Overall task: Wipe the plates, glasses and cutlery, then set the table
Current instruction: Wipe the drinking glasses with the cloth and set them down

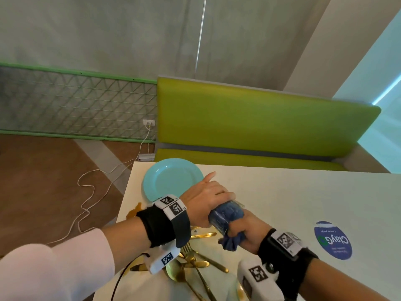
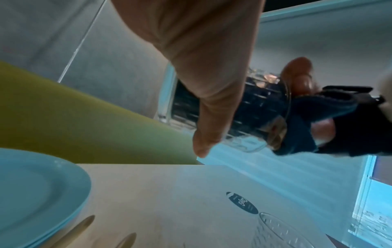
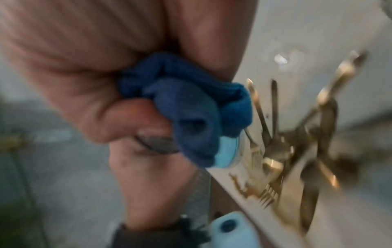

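White table [image 1: 282, 192] below. My left hand [image 1: 208, 200] grips glass [image 1: 225, 216] in air, near plate [image 1: 171, 179]; right hand [image 1: 249, 235] twists blue cloth [image 1: 231, 241] inside. Step: wiping glass. Next, I judge: withdraw cloth, set glass down.

Clear ribbed glass [image 1: 225, 216], blue woven cloth [image 3: 191, 107], shiny gold metal cutlery [image 1: 201, 263], glossy plate [image 1: 171, 179]

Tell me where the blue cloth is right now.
In the head view, the blue cloth is stuffed inside the glass held by the left hand; its tail is gripped by the right hand, above the gold cutlery.
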`<control>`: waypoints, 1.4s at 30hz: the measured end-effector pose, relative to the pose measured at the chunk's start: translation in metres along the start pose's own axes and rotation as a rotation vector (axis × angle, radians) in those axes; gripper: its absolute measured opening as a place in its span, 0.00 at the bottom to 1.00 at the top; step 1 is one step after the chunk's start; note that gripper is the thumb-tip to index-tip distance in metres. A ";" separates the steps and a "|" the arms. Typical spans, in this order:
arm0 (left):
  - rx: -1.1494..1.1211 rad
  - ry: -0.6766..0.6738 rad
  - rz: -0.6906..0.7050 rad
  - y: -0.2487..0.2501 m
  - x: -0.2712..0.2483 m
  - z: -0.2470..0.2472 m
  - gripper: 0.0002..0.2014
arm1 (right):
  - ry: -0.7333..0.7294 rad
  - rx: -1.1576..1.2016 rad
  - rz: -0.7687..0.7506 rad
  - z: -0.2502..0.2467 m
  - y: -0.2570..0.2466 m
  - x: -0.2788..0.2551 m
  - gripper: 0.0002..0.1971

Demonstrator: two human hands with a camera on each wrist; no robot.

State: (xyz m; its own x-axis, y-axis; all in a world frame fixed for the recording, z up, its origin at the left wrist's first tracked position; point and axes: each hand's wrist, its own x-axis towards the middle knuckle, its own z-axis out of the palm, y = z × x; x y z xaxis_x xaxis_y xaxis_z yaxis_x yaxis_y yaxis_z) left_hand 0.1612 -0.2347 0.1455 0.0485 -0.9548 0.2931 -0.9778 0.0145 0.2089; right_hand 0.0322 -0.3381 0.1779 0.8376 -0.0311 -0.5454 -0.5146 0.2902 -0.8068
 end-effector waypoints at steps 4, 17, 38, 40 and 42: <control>-0.178 -0.286 -0.175 0.002 0.014 0.001 0.40 | -0.069 -1.160 0.064 -0.013 -0.008 0.006 0.16; -0.628 -0.144 -0.578 -0.030 0.034 0.064 0.49 | 0.438 -0.674 -0.134 -0.087 -0.018 -0.007 0.13; -0.670 0.293 -1.228 -0.063 0.099 0.153 0.49 | 0.676 0.322 -0.051 -0.178 0.020 -0.021 0.12; -0.629 0.280 -1.253 -0.072 0.102 0.156 0.50 | 0.675 0.322 -0.044 -0.180 0.023 -0.021 0.12; -0.608 0.273 -1.276 -0.079 0.106 0.159 0.51 | 0.670 0.323 -0.042 -0.181 0.025 -0.022 0.12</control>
State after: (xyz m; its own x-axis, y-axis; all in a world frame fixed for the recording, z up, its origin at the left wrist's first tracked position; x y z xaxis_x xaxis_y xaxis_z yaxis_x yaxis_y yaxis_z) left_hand 0.2112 -0.3844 0.0117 0.9133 -0.3275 -0.2420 -0.0046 -0.6026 0.7980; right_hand -0.0321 -0.5034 0.1287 0.5107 -0.5953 -0.6203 -0.3183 0.5393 -0.7796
